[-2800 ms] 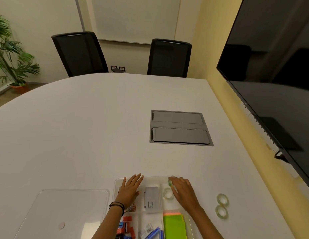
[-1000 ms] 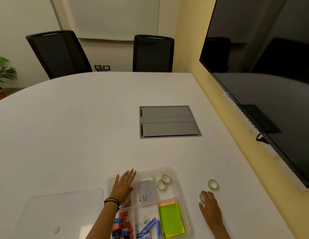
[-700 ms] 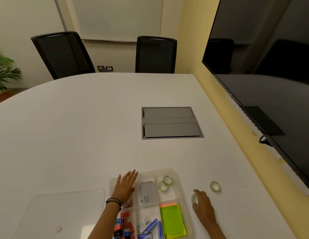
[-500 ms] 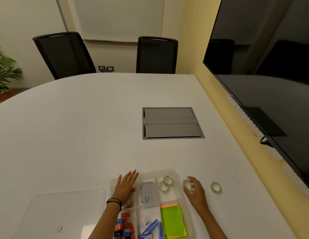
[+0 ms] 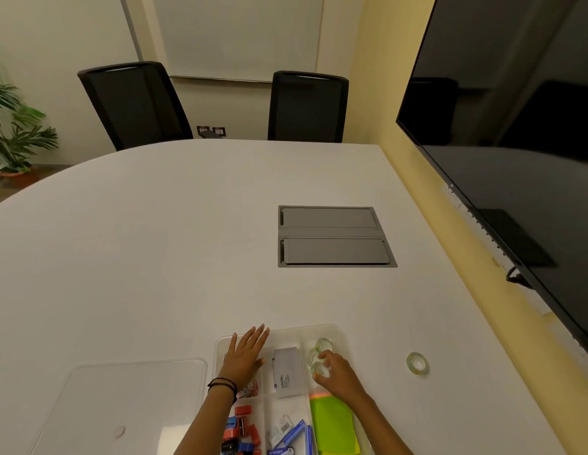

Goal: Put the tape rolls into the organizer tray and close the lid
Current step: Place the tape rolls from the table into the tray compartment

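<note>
A clear organizer tray [image 5: 339, 333] sits at the table's near edge. My right hand [image 5: 338, 376] is over its far right compartment, fingers closed on a clear tape roll [image 5: 319, 367] low inside it. Two more tape rolls [image 5: 323, 345] lie in that compartment just beyond. One tape roll [image 5: 417, 364] lies alone on the table to the right of the tray. My left hand [image 5: 245, 357] rests flat, fingers spread, on the tray's far left corner. The clear lid [image 5: 122, 405] lies flat on the table to the left.
The tray also holds a grey box [image 5: 286, 372], green sticky notes [image 5: 333, 425], staple boxes [image 5: 286, 431] and coloured clips [image 5: 240, 431]. A grey cable hatch [image 5: 332, 236] is set in the table. Two black chairs [image 5: 305, 106] stand beyond; a large screen [image 5: 515, 126] hangs on the right wall.
My right hand picked a tape roll off the table to the right and carried it left into the tray's far right compartment. One roll stays on the table. My left hand has not moved.
</note>
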Action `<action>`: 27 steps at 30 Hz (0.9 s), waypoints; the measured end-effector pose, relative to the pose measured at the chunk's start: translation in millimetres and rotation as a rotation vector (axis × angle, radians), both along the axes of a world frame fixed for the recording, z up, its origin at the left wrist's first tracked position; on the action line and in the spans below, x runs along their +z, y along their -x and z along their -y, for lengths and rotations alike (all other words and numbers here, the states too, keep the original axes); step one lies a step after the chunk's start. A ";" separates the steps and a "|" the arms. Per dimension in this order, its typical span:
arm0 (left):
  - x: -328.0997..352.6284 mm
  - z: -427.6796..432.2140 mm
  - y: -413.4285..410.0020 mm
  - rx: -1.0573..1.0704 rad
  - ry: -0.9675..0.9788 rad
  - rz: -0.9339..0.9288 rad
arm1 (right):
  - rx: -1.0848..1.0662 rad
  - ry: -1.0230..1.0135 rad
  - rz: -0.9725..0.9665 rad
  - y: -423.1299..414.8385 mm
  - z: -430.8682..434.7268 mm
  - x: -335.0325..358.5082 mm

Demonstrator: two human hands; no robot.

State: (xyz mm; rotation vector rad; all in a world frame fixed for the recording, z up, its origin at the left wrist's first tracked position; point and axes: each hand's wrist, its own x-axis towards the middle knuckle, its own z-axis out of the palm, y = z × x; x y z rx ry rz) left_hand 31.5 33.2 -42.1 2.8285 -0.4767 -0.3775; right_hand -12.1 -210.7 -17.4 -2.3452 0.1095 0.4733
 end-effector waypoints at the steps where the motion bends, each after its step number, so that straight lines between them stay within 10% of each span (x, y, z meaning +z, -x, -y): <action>1: -0.5 -0.1 0.1 0.003 0.000 0.000 | 0.005 0.020 -0.003 0.5 -0.9 -1.3; 13: -4.2 -0.6 -1.1 0.009 0.036 0.001 | 0.125 -0.041 -0.017 -3.7 13.6 0.0; 27: -6.3 -0.2 -1.0 0.006 0.048 0.005 | -0.501 0.004 0.258 1.2 133.6 9.2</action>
